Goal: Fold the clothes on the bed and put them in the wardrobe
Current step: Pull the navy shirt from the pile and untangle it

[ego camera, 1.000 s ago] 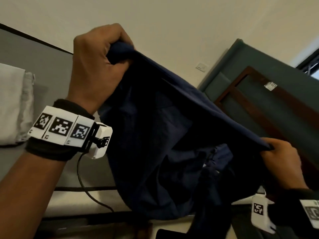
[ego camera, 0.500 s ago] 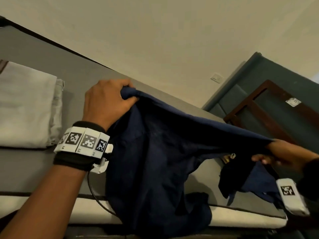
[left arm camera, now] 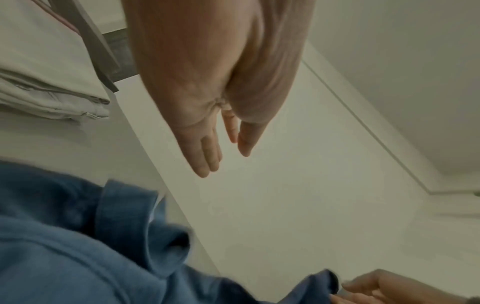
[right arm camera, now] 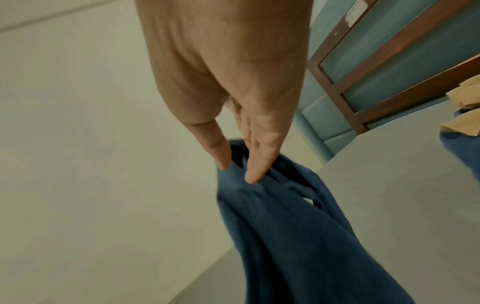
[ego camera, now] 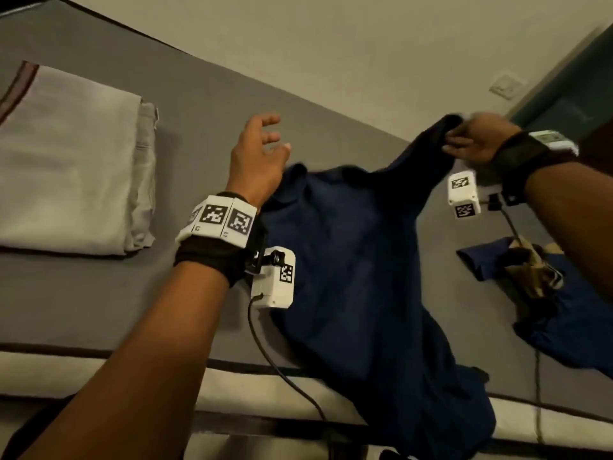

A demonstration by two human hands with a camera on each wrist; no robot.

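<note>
A navy blue shirt (ego camera: 348, 260) is lying spread across the near edge of the grey bed (ego camera: 205, 104), its lower part hanging over that edge and one corner lifted, while folded pale grey clothes (ego camera: 66, 161) are sitting toward the bed's left side.

You can't see the bottom of the dark blue shirt (ego camera: 348, 260); it hangs past the front edge of the bed (ego camera: 83, 310) and goes dark down there. Your right hand (ego camera: 477, 141) is blurry, so how its fingers hold the cloth is hard to tell in the head view. The pile of clothes (ego camera: 537, 277) on the right is cut off by the picture's edge. The folded grey cloth (ego camera: 66, 167) runs off the left side. The left wrist view is smeared.
</note>
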